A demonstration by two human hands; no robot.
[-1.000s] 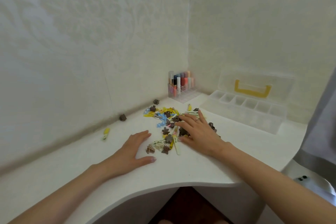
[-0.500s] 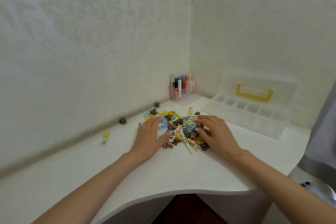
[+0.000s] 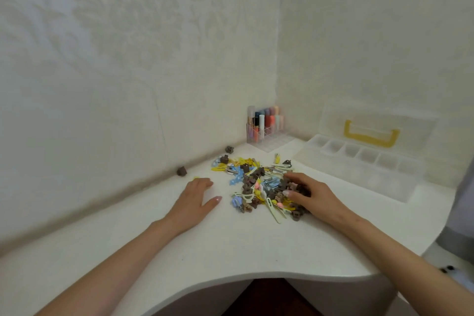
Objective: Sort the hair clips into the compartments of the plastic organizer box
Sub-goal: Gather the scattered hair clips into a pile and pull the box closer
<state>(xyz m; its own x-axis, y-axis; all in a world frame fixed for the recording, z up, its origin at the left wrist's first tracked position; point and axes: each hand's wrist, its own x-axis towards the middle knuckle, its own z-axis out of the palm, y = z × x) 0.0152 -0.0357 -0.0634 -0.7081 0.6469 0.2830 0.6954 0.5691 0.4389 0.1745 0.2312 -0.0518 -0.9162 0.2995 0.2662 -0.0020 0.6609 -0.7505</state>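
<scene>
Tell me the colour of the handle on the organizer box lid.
Yellow. The handle sits on the clear lid; the head view shows it best.

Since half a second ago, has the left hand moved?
Yes. The left hand has pulled left off the clip pile, toward the lone brown clip by the wall.

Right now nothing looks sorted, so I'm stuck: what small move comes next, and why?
Probably pinch one brown clip beside the right hand and carry it to the box. That hand rests on the pile, the box lies open, its compartments look empty, and the left hand lies flat nearby.
</scene>
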